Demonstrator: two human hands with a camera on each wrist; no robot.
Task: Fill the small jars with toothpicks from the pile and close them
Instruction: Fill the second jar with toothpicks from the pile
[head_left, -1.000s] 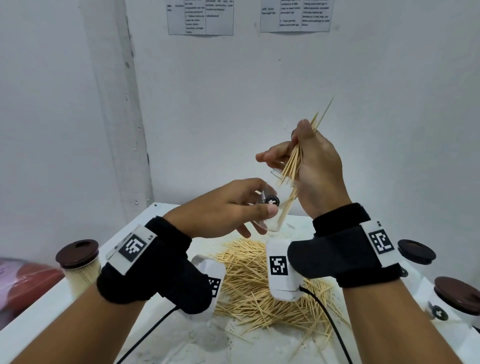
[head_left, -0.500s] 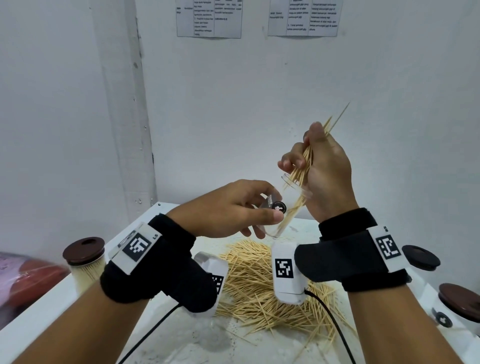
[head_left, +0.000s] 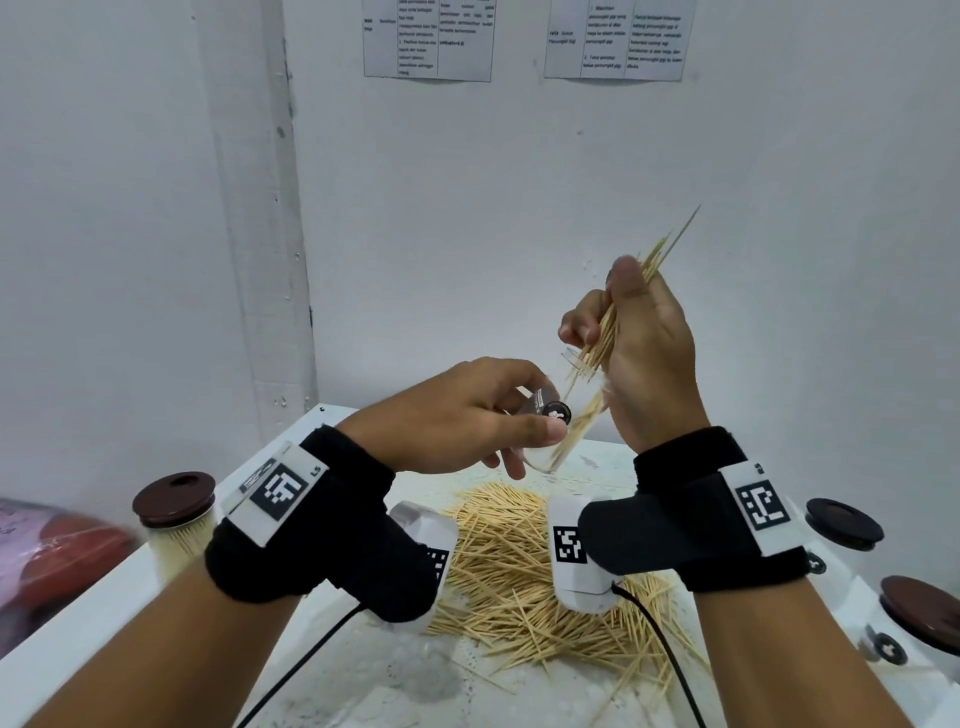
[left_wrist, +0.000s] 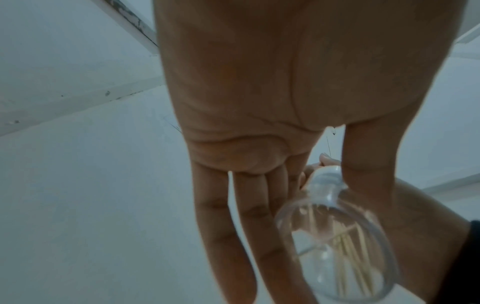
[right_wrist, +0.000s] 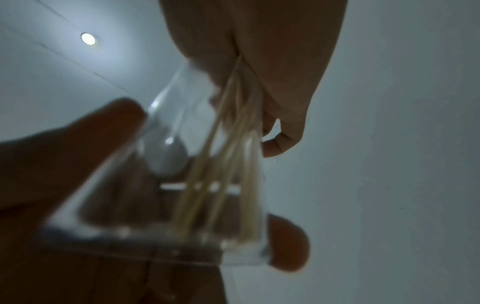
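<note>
Left hand (head_left: 467, 410) grips jar (head_left: 563, 415); right hand (head_left: 644, 343) pinches toothpicks (head_left: 605, 332); label possibly unreadable

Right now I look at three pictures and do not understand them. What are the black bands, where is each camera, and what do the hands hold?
A person works with bare hands. The black wrist bands carry small cameras. The wide picture comes from a head camera; the other two look along each hand. The left hand holds a small clear plastic jar, tilted. The right hand pinches a bundle of pale wooden toothpicks and feeds them into the jar's mouth. On the white table lie a loose toothpick pile and a filled jar with brown lid.
</note>
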